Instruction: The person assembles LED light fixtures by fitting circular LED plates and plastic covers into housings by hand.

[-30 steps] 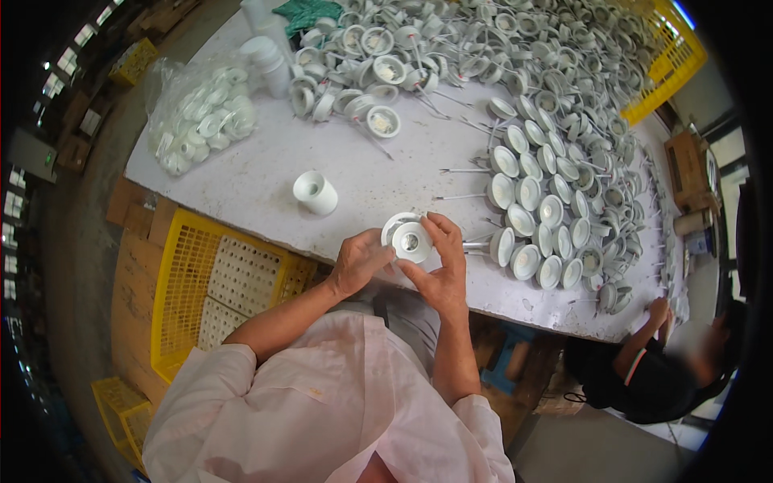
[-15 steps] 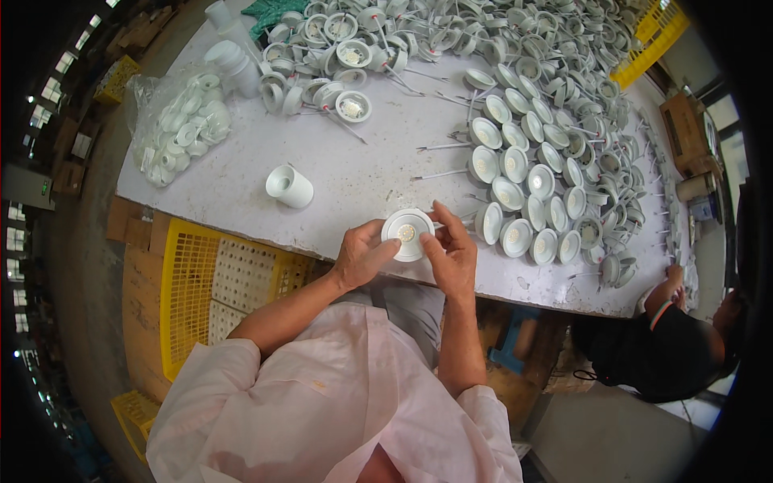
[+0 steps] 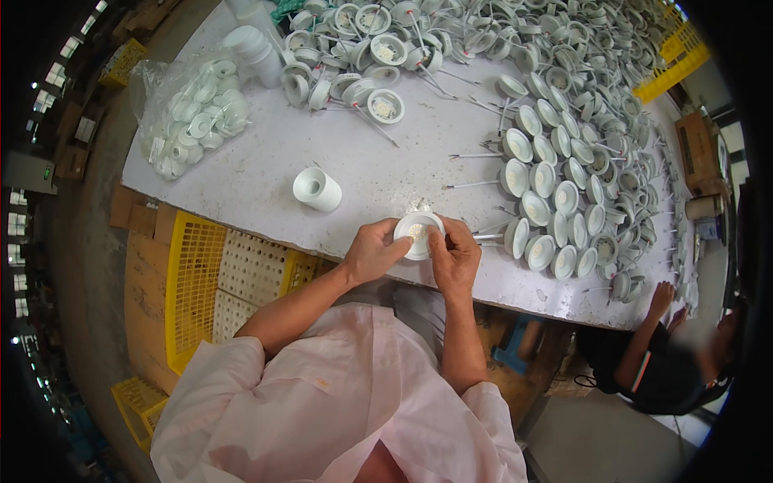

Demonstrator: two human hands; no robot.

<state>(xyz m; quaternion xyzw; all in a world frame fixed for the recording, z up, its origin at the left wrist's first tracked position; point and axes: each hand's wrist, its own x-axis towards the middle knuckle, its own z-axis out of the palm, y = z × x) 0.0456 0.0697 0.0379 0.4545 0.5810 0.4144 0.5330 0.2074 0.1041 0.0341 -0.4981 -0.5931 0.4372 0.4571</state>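
Both hands meet over a round white lamp housing (image 3: 417, 229) at the near edge of the white table (image 3: 266, 161). My left hand (image 3: 372, 251) grips its left rim with the thumb on top. My right hand (image 3: 456, 256) holds the right rim, fingers pressing into the dish. A pale yellowish disc shows inside the housing. A white cylindrical cup (image 3: 316, 189) lies on its side just left of my hands.
Several rows of finished white housings (image 3: 555, 201) with wire leads cover the table's right and far side. A clear bag of white parts (image 3: 193, 121) sits at far left. Yellow crates (image 3: 193, 282) stand below the table. Another person (image 3: 660, 354) crouches at lower right.
The housing stays held between both hands at the table's near edge. My fingers have shifted from its sides to pressing into the dish. The view has drifted slightly.
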